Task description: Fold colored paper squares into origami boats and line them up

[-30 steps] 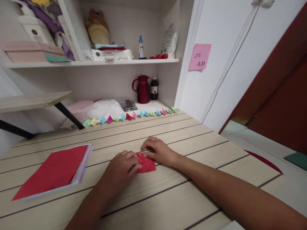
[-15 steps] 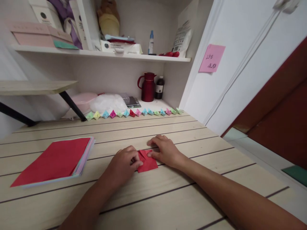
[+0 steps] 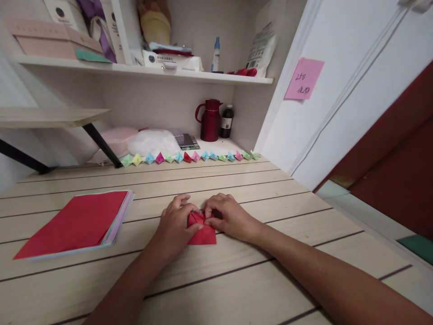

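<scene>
A small folded square of red origami paper (image 3: 204, 235) lies on the wooden table between my hands. My left hand (image 3: 176, 223) grips its left side, the thumb pressed on top and the fingers behind the far edge. With thumb and bent fingers my right hand (image 3: 230, 216) pinches the paper's far right part. Parts of the far edge are hidden under the fingers. To the left lies a stack of coloured paper (image 3: 76, 223) with a red sheet on top.
A row of small folded paper boats (image 3: 187, 157) in several colours runs along the table's back edge. Behind it stand a red jug (image 3: 210, 121) and a dark bottle (image 3: 226, 122). A raised wooden stand (image 3: 54, 116) with black legs is at the left.
The red paper has shifted slightly left and turned a little. My left hand has spread its fingers behind it, and my right fingers have closed in toward the paper's middle.
</scene>
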Demonstrator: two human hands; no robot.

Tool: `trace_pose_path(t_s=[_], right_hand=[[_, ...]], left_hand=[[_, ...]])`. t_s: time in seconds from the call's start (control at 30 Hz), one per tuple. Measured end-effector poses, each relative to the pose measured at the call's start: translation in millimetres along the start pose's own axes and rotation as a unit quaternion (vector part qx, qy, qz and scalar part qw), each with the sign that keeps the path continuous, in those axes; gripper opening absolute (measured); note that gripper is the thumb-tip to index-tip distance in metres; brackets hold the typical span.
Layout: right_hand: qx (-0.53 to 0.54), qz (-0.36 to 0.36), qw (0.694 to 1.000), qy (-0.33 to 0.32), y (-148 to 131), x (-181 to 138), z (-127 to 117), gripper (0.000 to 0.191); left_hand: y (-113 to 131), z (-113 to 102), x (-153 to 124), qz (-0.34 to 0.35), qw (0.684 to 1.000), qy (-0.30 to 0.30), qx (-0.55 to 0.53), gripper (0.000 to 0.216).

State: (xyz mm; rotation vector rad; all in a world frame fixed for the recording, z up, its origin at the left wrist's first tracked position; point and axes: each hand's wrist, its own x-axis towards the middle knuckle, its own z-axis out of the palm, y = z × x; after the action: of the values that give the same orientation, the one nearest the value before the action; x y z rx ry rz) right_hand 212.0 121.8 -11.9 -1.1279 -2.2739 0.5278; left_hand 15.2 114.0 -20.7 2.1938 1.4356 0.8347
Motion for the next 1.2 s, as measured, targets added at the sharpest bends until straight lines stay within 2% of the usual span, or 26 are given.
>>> trace_pose_path(t_s=[0.1,0.13,0.23,0.3,0.37,0.47,0.57,0.63,0.7,0.8,0.87,0.93,1.03,1.1,1.2], right_hand=[[0.106,0.028,0.994,0.021,-3.8,-0.4,-0.9,0.008],[0.158,0.048,0.986,0.026,-5.6,-0.5,-1.1,0.014],[0.285,0.109,0.952,0.026,-12.0,-0.5,-1.4,0.05],[0.343,0.138,0.929,0.032,-16.7,-0.1,-0.9,0.066],[0.408,0.157,0.898,0.055,-20.6,0.8,0.6,0.063],[0.495,0.171,0.846,0.095,-23.1,3.2,3.1,0.042],[0.518,0.174,0.829,0.119,-19.9,5.7,3.5,0.031],[0.491,0.165,0.847,0.119,-15.5,6.0,2.8,0.023],[0.414,0.138,0.893,0.112,-11.7,4.6,1.8,0.013],[0.21,0.051,0.97,0.112,-11.0,0.3,0.0,0.004],[0.069,-0.02,0.99,0.121,-12.9,-2.2,-1.7,0.007],[-0.05,-0.088,0.987,0.126,-13.8,-2.9,-3.4,0.006],[-0.188,-0.168,0.96,0.122,-9.7,-0.7,-3.7,0.013],[-0.239,-0.21,0.943,0.093,-4.0,1.4,-1.9,0.017],[-0.252,-0.239,0.937,0.032,3.5,2.1,1.8,0.018]], left_hand=[[3.7,-4.8,2.7,-0.018,0.997,0.019,-0.073,0.003],[4.8,-6.1,3.7,-0.04,0.994,0.024,-0.104,0.003],[6.9,-8.8,6.5,-0.129,0.969,0.032,-0.208,0.01],[8.2,-9.6,7.8,-0.165,0.944,0.056,-0.281,0.017],[9.7,-9.7,8.2,-0.174,0.919,0.085,-0.342,0.022],[10.9,-7.1,7.8,-0.188,0.897,0.11,-0.385,0.026],[8.6,-1.3,7.9,-0.189,0.899,0.11,-0.38,0.027],[6.5,2.4,8.5,-0.168,0.911,0.109,-0.361,0.027],[5.7,4.0,8.6,-0.128,0.935,0.122,-0.309,0.029],[7.5,1.7,7.0,-0.018,0.976,0.138,-0.168,0.043],[9.1,-1.5,5.5,0.064,0.987,0.135,-0.065,0.029],[9.2,-4.1,4.5,0.121,0.982,0.144,0.024,0.017],[5.0,-4.9,4.7,0.158,0.968,0.153,0.121,0.016],[0.9,-4.1,5.1,0.17,0.965,0.118,0.16,0.018],[-2.9,-6.0,3.8,0.172,0.969,0.025,0.174,0.025]])
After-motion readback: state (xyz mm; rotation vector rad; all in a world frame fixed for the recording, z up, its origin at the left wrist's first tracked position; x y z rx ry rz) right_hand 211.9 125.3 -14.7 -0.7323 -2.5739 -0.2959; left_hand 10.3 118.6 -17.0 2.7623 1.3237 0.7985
